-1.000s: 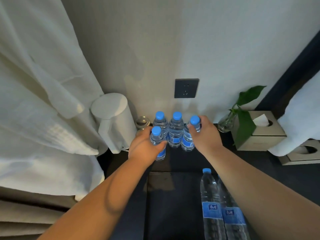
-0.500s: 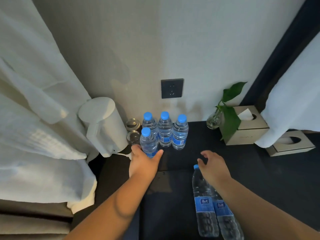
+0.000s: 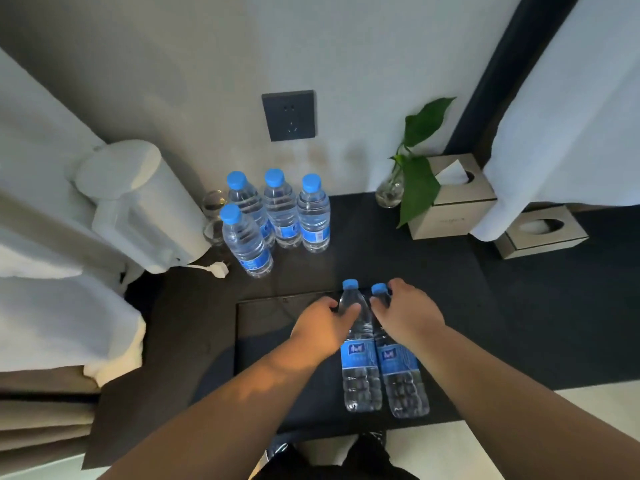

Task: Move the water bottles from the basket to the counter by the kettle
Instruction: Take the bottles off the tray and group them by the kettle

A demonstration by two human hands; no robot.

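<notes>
Several clear water bottles with blue caps stand upright on the dark counter point(image 3: 398, 265) beside the white kettle point(image 3: 138, 202): a front one point(image 3: 246, 244) and three behind it point(image 3: 282, 211). Two more bottles stand in the dark basket point(image 3: 263, 327) nearer to me. My left hand point(image 3: 323, 327) wraps the neck of the left basket bottle point(image 3: 358, 358). My right hand point(image 3: 407, 313) closes around the neck of the right basket bottle point(image 3: 398, 372).
Two glasses point(image 3: 213, 216) sit between kettle and bottles, and a white plug point(image 3: 218, 270) lies in front. A wall socket point(image 3: 289, 116) is above. A plant in a glass vase point(image 3: 391, 192), two tissue boxes point(image 3: 453, 206) and white towels point(image 3: 568, 109) are to the right.
Both hands let go of the bottles set by the kettle, drew back toward me, and now grip the two bottles in the basket. The view tilted down.
</notes>
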